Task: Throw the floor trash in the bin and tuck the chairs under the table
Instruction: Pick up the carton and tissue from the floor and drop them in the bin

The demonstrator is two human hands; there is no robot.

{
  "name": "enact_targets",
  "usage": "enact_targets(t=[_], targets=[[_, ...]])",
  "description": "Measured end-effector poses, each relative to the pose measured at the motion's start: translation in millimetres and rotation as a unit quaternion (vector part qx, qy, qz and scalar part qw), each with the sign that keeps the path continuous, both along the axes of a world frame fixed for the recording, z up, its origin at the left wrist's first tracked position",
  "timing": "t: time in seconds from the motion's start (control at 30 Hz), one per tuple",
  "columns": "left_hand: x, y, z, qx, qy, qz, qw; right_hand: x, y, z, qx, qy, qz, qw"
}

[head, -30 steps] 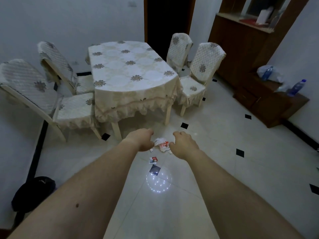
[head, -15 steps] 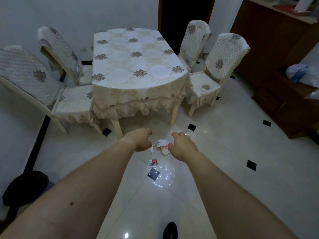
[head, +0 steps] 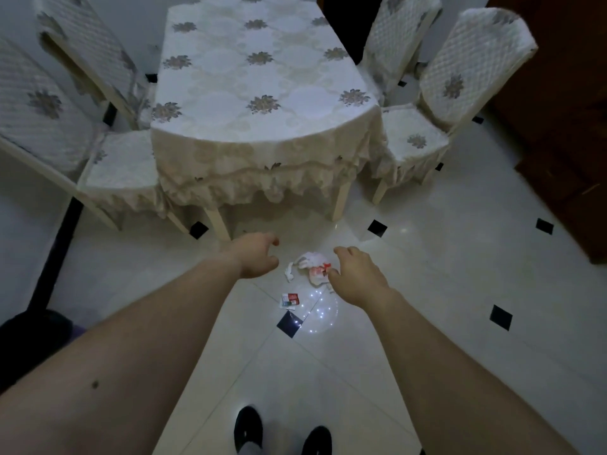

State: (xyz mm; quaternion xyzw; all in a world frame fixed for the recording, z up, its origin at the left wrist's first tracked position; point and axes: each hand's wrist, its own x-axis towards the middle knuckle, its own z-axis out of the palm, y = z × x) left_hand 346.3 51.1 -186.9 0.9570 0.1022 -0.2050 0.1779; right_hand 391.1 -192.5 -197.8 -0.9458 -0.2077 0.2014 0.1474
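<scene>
Barely started, judging by the layout. Counter [head: 262, 93] with floral cloth sits well beyond both hands, nothing on it. Four chairs are out, none tucked: near left chair [head: 108, 172] and far left chair [head: 88, 57] are beyond and left of the left hand, seats just meeting the cloth edge at most; near right chair [head: 417, 139] and far right chair [head: 397, 37] are beyond and right of the right hand, angled off the counter. All four are left to push in.

Floor [head: 427, 290] is pale tile with small black diamond insets. A dark rounded shape [head: 29, 343] sits at the frame's left edge, well left of the left forearm; could be the bin, cannot tell.

Left hand [head: 256, 257] reaches out over the floor, fingers loosely curled, part open, holding nothing. Right hand [head: 356, 274] is likewise part open, fingers curled down, empty as far as I can see; its thumb side overlaps the trash edge in view, contact unclear.

Trash not picked up: crumpled white-and-red wrapper [head: 310, 266] lies on the floor between the hands, closer to the right one. Small white scrap [head: 289, 272] is just beside it toward the left hand. Small red-and-white packet [head: 289, 300] lies nearer the person than both hands, between the forearms.

Left: grab all pieces, bin them, tuck four chairs.
</scene>
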Motion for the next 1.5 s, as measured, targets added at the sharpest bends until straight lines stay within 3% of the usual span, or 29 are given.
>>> enact_targets(t=[0.37,0.9,1.27,1.5], targets=[[63.4,26.6,-102.2,-0.008,-0.007,-0.004,1.000,60.2,16.3,-98.0,0.016,0.009,-0.031,0.999],[166.2,21.0,-336.6,-0.045,-0.016,0.031,0.998,178.2,20.2,-348.7,0.025,0.013,-0.011,1.000],[189.0,37.0,-502.1,-0.029,-0.035,0.033,0.998,216.9,22.7,-507.9,0.013,-0.006,-0.001,1.000],[188.8,33.2,-575.9,-0.017,-0.003,0.023,1.000,227.6,18.5,-580.6,-0.013,0.020,0.029,0.999]])
